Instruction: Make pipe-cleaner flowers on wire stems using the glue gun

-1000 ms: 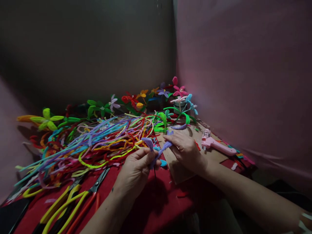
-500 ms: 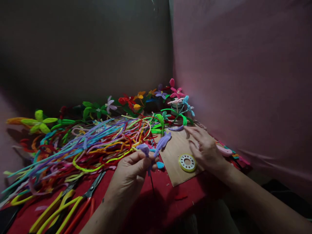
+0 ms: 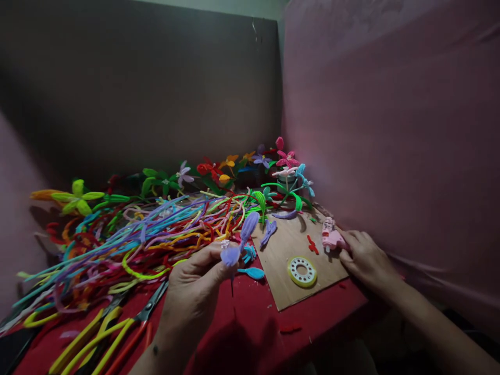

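My left hand (image 3: 195, 284) is closed in a pinch on a purple pipe-cleaner flower (image 3: 239, 242), held up over the red cloth with two petals showing. My right hand (image 3: 365, 258) lies on the handle of a pink glue gun (image 3: 330, 235) at the right edge of a wooden board (image 3: 287, 245), with its fingers curled round the handle. On the board lie a loose purple petal (image 3: 269, 232), a yellow-green tape roll (image 3: 301, 272) and small red scraps (image 3: 311, 245). A blue petal (image 3: 253, 272) rests on the cloth beside the board.
A big heap of coloured pipe cleaners (image 3: 136, 234) covers the left of the table. Finished pipe-cleaner flowers (image 3: 281, 166) stand along the back. Scissors and yellow-handled pliers (image 3: 117, 328) lie at the front left. A pink wall (image 3: 390, 130) is close on the right.
My right hand let go of the purple petal, moved right past the tape roll and came to rest on the glue gun. My left hand raised the flower a little.
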`<state>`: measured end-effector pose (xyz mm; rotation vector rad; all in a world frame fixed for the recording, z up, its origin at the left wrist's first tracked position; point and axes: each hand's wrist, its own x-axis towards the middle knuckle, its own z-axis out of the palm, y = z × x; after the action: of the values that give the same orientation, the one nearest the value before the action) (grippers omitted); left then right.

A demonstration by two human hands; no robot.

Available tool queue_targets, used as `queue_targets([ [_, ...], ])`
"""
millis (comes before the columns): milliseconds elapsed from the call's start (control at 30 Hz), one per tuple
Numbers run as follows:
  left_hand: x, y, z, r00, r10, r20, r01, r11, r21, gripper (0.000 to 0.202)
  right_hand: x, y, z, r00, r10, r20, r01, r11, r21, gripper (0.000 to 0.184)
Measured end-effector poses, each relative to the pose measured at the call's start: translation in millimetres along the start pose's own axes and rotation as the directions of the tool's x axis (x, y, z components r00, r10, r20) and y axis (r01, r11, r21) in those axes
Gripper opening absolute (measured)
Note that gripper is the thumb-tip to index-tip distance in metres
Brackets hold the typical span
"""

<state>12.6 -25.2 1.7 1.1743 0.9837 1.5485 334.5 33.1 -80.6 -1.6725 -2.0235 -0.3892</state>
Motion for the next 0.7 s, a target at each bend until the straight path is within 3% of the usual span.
queue_targets([
  [133, 3.0, -3.1, -4.0, 1.000, -0.026, -0.001, 0.026, 1.000, 0.002, 0.006, 1.6, -14.2, -21.1, 0.978, -0.011, -0.208, 0.075, 0.949, 0.306, 0.030],
  [233, 3.9, -1.9, -2.2, 0.998, -0.061, -0.029, 0.060, 0.998, -0.033, 0.009, 4.2, -42.3, -53.6, 0.986, -0.012, -0.167, 0.116, 0.769, 0.629, 0.029],
  [300, 3.9, -0.3, 0.0, 0.995, -0.084, -0.053, 0.081, 0.996, -0.044, 0.011, 4.3, -62.3, -74.6, 0.993, -0.091, -0.070, 0.112, 0.638, 0.762, 0.029],
  [367, 4.2, 0.6, 1.8, 0.993, -0.100, -0.067, 0.095, 0.993, -0.062, 0.012, 2.7, -77.5, -89.0, 0.989, -0.147, -0.023, 0.100, 0.539, 0.837, 0.030],
  [467, 5.3, 0.3, 2.8, 0.991, -0.112, -0.079, 0.104, 0.990, -0.095, 0.013, -0.2, -88.8, -95.2, 0.972, -0.227, -0.065, 0.161, 0.437, 0.885, 0.031],
  [700, 7.6, -2.8, 1.4, 0.992, -0.111, -0.060, 0.104, 0.988, -0.117, 0.008, 2.5, -98.3, -83.7, 0.925, -0.378, -0.034, 0.184, 0.366, 0.912, 0.036],
])
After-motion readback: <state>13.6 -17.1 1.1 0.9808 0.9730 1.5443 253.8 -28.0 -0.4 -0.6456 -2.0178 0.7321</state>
